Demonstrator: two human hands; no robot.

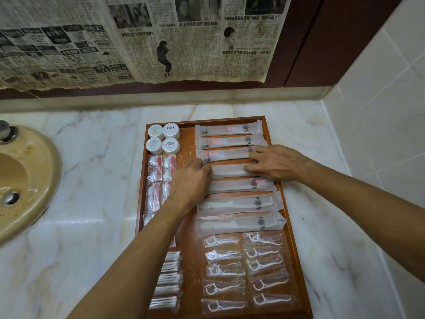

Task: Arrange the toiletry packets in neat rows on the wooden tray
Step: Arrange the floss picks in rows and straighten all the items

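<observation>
Spanning the whole field is a marble counter (92, 180), with a beige sink (25, 180) at its left edge and yellowed newspaper (138, 38) fixed to the wall behind. A wooden tray (190, 261) lies on the counter, near the tiled right-hand wall. Long frosted packets (230, 129) lie in a column down its right half, with two comb packets (239, 223) below them and floss-pick sachets (243, 272) in two columns at the near end. Round soaps (163, 138) occupy the far left corner, with red-and-white sachets (158, 166) below them and cotton-bud packets (167, 279) nearer. The left hand (190, 180), fingers curled, pinches the left end of a plain packet (230, 170) fourth in the column. The right hand (273, 163), fingers extended, presses its right end.
</observation>
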